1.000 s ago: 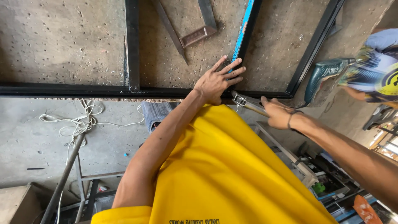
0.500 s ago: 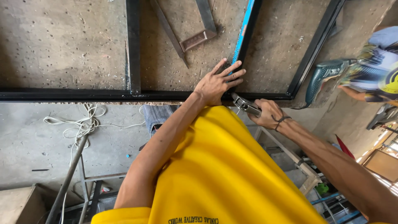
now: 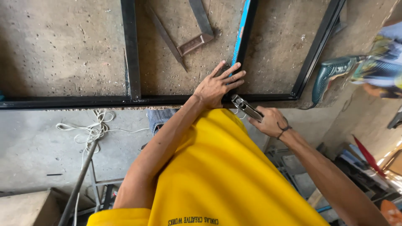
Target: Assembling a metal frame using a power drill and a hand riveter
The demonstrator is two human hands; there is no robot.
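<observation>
1. The left hand (image 3: pixel 217 86) lies flat and open, fingers spread, on the black metal frame (image 3: pixel 130 54) at the joint where an upright bar meets the long lower bar. It presses down and grasps nothing.
2. The fingertips (image 3: pixel 236 67) of this hand reach a blue strip (image 3: pixel 242 31) that runs along the upright bar.
3. The right hand (image 3: pixel 272 122) is closed around the handles of a silver clamping plier (image 3: pixel 246 107), just below the edge of the table.
4. The head of the plier points at the frame corner, right beside the left palm. It seems to touch the lower bar, but the palm hides the tip, so I cannot tell if it bites the metal.
5. The frame lies flat on a rough concrete table (image 3: pixel 63 50).
6. A loose metal bracket (image 3: pixel 194 42) lies inside the frame, apart from both hands.
7. A green power drill (image 3: pixel 331 75) rests at the far right corner of the table, near another person's patterned sleeve (image 3: pixel 383 62).
8. A white cord (image 3: pixel 94 127) lies coiled on the floor below the table edge.
</observation>
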